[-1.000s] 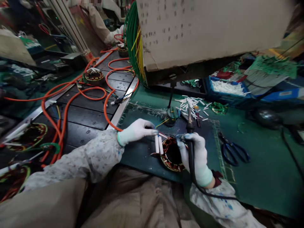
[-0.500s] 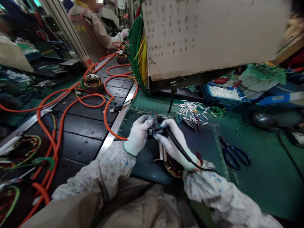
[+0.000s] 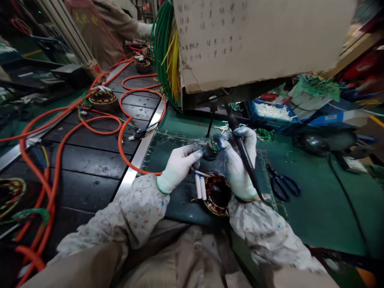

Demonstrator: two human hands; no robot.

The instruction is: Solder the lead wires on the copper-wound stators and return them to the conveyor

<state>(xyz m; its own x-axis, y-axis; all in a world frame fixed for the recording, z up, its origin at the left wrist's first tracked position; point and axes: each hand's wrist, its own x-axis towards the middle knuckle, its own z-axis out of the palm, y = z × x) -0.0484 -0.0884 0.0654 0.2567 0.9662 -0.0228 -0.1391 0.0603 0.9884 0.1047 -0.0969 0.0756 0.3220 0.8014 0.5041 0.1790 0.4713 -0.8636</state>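
My left hand (image 3: 182, 163), in a white glove, pinches thin wires (image 3: 206, 146) whose ends stick out past the fingertips. Below it, two white sleeves (image 3: 200, 187) hang side by side on wires at the rim of a motor stator (image 3: 217, 194), which lies on the dark mat. In my gloved right hand (image 3: 240, 164) is a black corded soldering iron (image 3: 244, 150), closed in the fingers and tilted upward; its cord runs back along the forearm. The iron's tip cannot be made out. Between the hands stands a small dark round container (image 3: 210, 154).
Blue-handled pliers (image 3: 283, 184) lie at the right. Loose white sleeves (image 3: 222, 128) and a blue bin (image 3: 271, 116) are behind. A cardboard box (image 3: 258, 44) overhangs the bench. On the left, orange cables (image 3: 60, 160) and more stators (image 3: 102, 99) cover the conveyor; a co-worker's sleeve (image 3: 117, 20) shows beyond.
My right hand has moved away from my left and lifted the soldering iron up and right. The stator and its white sleeves are now more exposed. The view has shifted slightly.
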